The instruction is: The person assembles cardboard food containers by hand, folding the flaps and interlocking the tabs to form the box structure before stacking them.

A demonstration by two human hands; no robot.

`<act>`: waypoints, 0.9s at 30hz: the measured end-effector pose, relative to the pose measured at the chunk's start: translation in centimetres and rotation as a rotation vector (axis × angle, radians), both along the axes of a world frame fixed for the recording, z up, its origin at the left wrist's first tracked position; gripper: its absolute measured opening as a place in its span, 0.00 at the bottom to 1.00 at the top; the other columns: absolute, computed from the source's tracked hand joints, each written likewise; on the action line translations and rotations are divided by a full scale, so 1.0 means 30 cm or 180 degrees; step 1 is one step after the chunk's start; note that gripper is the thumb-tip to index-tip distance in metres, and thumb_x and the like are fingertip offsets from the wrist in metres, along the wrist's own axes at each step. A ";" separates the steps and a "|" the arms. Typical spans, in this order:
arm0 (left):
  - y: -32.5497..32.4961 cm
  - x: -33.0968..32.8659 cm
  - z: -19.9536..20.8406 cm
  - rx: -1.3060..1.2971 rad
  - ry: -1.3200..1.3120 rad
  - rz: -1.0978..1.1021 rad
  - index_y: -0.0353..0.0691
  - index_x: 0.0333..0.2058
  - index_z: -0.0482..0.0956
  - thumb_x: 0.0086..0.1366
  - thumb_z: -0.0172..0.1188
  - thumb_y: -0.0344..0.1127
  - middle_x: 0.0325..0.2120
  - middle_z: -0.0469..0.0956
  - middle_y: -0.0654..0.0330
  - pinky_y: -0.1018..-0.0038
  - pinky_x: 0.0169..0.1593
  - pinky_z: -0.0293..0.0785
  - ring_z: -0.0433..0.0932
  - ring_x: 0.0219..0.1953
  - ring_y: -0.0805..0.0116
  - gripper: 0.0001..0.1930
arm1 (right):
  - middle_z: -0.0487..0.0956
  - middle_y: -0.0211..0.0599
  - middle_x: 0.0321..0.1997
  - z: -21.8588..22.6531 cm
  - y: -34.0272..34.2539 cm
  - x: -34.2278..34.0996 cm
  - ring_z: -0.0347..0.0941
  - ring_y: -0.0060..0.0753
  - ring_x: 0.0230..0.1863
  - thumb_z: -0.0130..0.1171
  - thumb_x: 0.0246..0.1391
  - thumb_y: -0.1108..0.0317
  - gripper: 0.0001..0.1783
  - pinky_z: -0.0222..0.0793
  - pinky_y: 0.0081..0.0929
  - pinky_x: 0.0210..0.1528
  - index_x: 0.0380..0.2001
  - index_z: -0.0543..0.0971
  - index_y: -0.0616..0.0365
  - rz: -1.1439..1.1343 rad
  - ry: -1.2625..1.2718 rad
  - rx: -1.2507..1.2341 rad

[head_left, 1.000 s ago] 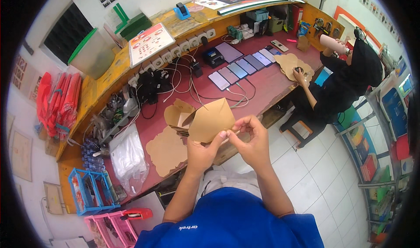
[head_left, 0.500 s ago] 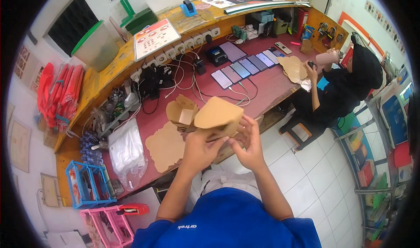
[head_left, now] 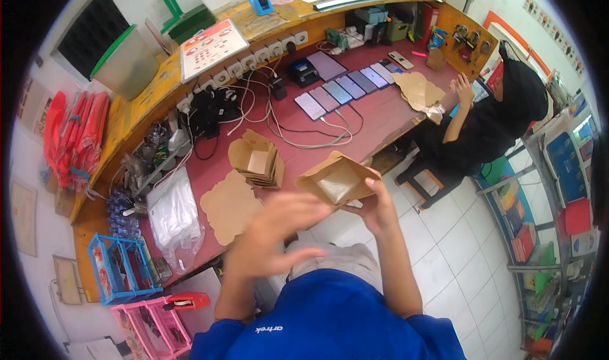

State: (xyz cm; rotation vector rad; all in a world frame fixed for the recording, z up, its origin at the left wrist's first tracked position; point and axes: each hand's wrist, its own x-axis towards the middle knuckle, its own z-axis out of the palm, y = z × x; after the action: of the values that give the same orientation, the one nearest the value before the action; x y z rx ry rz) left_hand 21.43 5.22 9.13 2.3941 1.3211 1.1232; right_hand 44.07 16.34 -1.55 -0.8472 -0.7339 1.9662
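Note:
My right hand [head_left: 379, 209] grips a folded brown cardboard food box [head_left: 337, 177] by its right side, just past the table's front edge. The box is tilted, so its shiny inside faces me. My left hand [head_left: 274, 233] is off the box, smeared by motion, with thumb and fingers apart and nothing between them. Beyond it on the table stands a nested stack of similar folded boxes [head_left: 271, 174]. Flat, unfolded box blanks [head_left: 225, 201] lie left of my left hand, which partly covers them.
The red tabletop [head_left: 279, 170] holds a row of phones [head_left: 342, 90], cables and a plastic-wrapped white pack [head_left: 176, 214]. Blue [head_left: 124, 274] and pink baskets [head_left: 149, 334] stand at lower left. A person in black [head_left: 495, 116] sits at the right beside another cardboard blank [head_left: 419, 92].
My left hand has let go of the box and moved back left. The box now tips open toward me in my right hand. The other person's hands have shifted too.

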 end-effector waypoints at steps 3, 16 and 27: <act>0.044 -0.106 -0.071 -0.0409 -0.0426 -0.0040 0.37 0.68 0.66 0.48 0.80 0.46 0.66 0.69 0.49 0.59 0.72 0.61 0.66 0.69 0.50 0.50 | 0.72 0.37 0.64 0.004 0.027 0.042 0.70 0.42 0.64 0.58 0.56 0.49 0.33 0.75 0.55 0.55 0.62 0.69 0.49 0.0859 0.0068 -0.0101; 0.111 0.003 -0.231 -0.0973 -0.1606 0.0254 0.38 0.71 0.56 0.38 0.86 0.46 0.64 0.68 0.47 0.59 0.68 0.67 0.68 0.68 0.53 0.63 | 0.60 0.43 0.76 0.010 0.011 0.017 0.57 0.38 0.76 0.78 0.48 0.49 0.63 0.56 0.39 0.74 0.77 0.50 0.57 0.1242 -0.0139 0.3230; 0.074 0.077 -0.062 -0.0678 -0.1157 0.0663 0.32 0.70 0.56 0.42 0.86 0.48 0.60 0.71 0.43 0.59 0.64 0.74 0.75 0.62 0.50 0.62 | 0.65 0.47 0.74 -0.199 0.057 0.007 0.63 0.51 0.74 0.78 0.38 0.67 0.62 0.64 0.50 0.73 0.76 0.54 0.56 0.0720 0.0982 0.1501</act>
State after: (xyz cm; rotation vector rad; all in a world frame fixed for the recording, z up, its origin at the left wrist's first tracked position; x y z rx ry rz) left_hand 23.74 7.43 7.27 1.8302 1.4942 1.3181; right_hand 44.29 18.05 -7.51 -0.1798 -1.0815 1.9385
